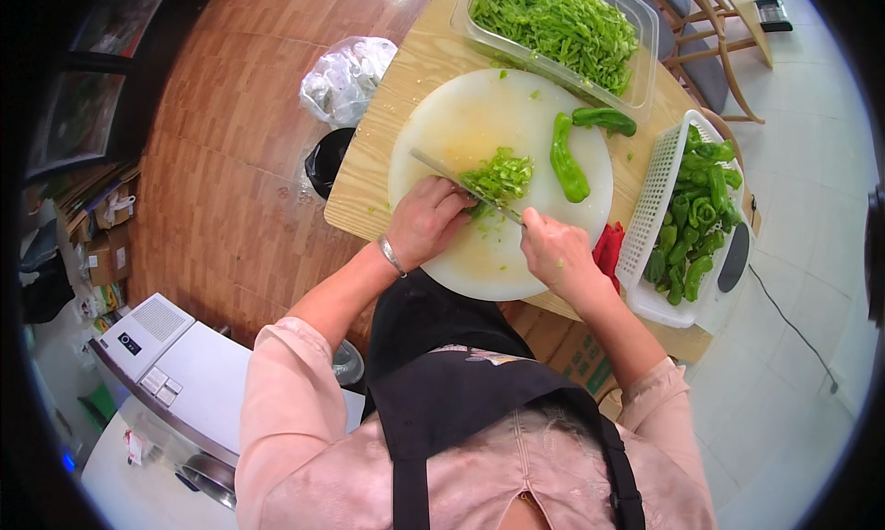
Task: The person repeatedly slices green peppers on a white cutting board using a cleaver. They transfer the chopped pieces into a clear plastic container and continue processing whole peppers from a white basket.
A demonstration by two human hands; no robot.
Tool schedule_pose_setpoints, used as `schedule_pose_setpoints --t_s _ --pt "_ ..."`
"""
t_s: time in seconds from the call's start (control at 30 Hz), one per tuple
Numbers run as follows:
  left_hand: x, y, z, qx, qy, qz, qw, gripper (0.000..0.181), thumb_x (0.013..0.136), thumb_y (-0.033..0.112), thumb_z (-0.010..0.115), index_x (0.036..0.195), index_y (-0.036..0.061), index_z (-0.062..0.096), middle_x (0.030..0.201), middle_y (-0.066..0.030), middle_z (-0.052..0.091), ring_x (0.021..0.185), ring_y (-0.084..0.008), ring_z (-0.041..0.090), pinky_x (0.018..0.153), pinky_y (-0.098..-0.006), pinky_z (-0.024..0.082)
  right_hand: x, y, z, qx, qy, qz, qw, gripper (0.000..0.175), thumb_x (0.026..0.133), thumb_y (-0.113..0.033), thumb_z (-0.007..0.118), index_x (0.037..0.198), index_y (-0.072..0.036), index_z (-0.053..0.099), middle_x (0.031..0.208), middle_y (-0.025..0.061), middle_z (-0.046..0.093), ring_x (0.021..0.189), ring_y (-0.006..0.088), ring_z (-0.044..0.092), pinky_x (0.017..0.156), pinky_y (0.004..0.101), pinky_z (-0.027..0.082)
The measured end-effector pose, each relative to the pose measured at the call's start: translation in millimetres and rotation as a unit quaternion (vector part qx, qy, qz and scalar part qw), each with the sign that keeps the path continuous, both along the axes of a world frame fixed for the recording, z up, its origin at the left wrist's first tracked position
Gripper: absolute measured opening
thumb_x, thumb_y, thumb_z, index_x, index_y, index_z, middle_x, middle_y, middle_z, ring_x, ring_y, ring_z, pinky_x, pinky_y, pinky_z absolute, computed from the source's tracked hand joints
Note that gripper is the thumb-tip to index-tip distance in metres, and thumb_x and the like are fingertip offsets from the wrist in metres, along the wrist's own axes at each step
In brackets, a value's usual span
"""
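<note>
My right hand [556, 243] grips the handle of a kitchen knife [442, 168], whose blade slants up and left across the round white cutting board [442, 115]. Close behind the blade, the curled fingers of my left hand [430, 215] hold a green pepper piece [478, 210], mostly hidden under them. On the blade's far side lies a loose heap of shredded green pepper [503, 176]. Two whole peppers rest toward the board's right: one long green pepper [568, 160] lies on it, and another green pepper [603, 120] reaches over its edge.
A clear plastic tub [553, 36] of shredded green pepper stands at the back of the wooden table [377, 177]. To the right, a white basket [650, 208] holds many green peppers, with red peppers [610, 253] beside it. A black-lined bin [328, 162] stands left of the table.
</note>
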State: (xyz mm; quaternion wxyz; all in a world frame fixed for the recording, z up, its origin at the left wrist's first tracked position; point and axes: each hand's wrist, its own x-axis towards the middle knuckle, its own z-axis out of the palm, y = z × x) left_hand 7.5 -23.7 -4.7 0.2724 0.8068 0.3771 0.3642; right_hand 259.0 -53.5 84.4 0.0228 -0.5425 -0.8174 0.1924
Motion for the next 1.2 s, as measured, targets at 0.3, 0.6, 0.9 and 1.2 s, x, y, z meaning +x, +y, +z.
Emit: schedule_pose_setpoints --t_s 0.3,0.6,0.9,1.2 --pt "3.7 -4.6 -3.2 -0.003 0.003 0.011 1.0 0.03 0.079 0.005 0.082 0.108 0.0066 0.073 0.109 -0.0111 0.067 0.102 -0.0351 0.065 0.087 -0.0447 0.055 3.1 2.3 -1.6 -0.015 0.008 0.002 1.0 0.01 0.093 -0.006 0.063 0.099 -0.004 0.056 0.079 0.0189 0.071 0.068 0.0407 0.071 0.058 0.0519 0.056" --pt "-0.6 -18.6 -1.9 0.003 0.013 0.014 1.0 0.032 0.082 0.004 0.079 0.114 0.0055 0.074 0.116 -0.0124 0.069 0.108 -0.0352 0.066 0.092 -0.0438 0.057 8.5 1.1 -19.0 -0.012 0.04 -0.006 0.999 0.012 0.094 -0.007 0.064 0.101 -0.005 0.054 0.075 0.0177 0.07 0.069 0.0403 0.071 0.058 0.0524 0.054" --pt "1.0 -20.3 -0.6 0.003 0.032 0.018 0.999 0.037 0.082 0.0 0.074 0.119 0.0042 0.075 0.116 -0.0123 0.071 0.11 -0.0352 0.067 0.093 -0.0435 0.058 -9.1 -8.4 0.4 0.001 -0.006 0.021 1.0 0.009 0.094 -0.006 0.062 0.1 -0.005 0.055 0.079 0.0172 0.07 0.07 0.0396 0.072 0.06 0.0501 0.056" --pt "6.3 -16.7 -4.3 0.033 0.016 0.029 0.999 0.031 0.08 0.0 0.074 0.111 0.0025 0.074 0.113 -0.0123 0.071 0.105 -0.0331 0.067 0.091 -0.0424 0.059 -2.5 -3.6 -7.2 -0.01 -0.008 0.016 1.0 0.008 0.096 -0.007 0.062 0.099 -0.004 0.055 0.075 0.019 0.07 0.069 0.0397 0.072 0.059 0.0511 0.056"
